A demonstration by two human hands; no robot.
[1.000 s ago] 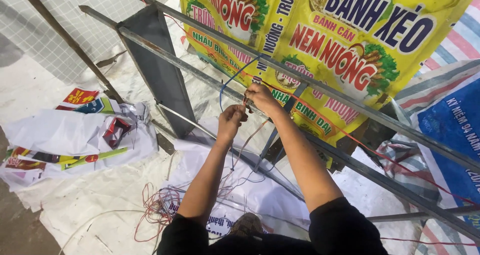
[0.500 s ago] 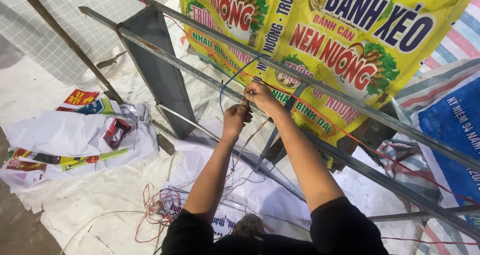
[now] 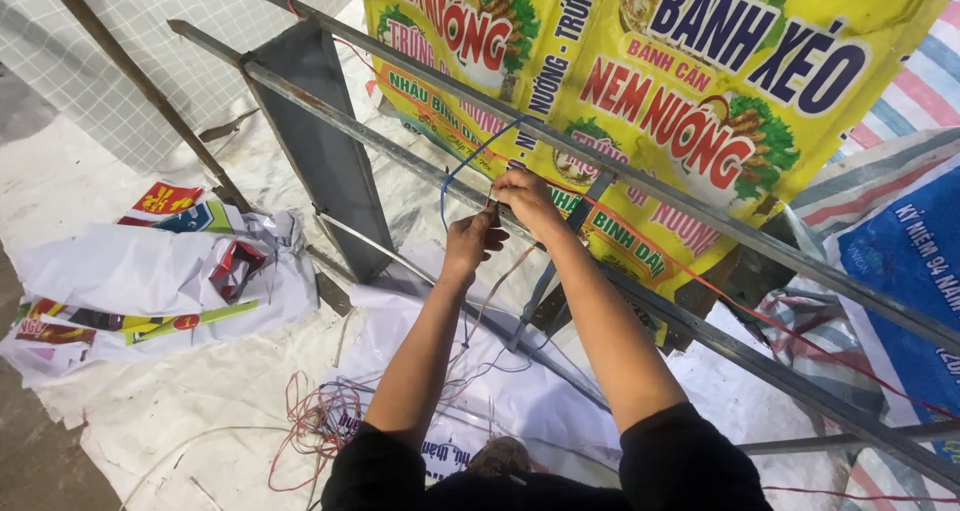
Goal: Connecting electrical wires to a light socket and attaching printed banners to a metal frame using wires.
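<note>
head view: left hand (image 3: 472, 243) and right hand (image 3: 525, 199) meet at the metal bar (image 3: 400, 154), fingers pinching a blue wire (image 3: 462, 161) looped over it. pinch point itself too small to resolve. yellow banner (image 3: 660, 101) behind, top cut off. tangled red wire (image 3: 315, 421) on the floor.

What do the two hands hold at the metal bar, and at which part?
Both hands pinch thin wire against the metal bar: the left hand and the right hand meet at the blue wire, near its tied end. The exact grip is too small to tell.
</note>
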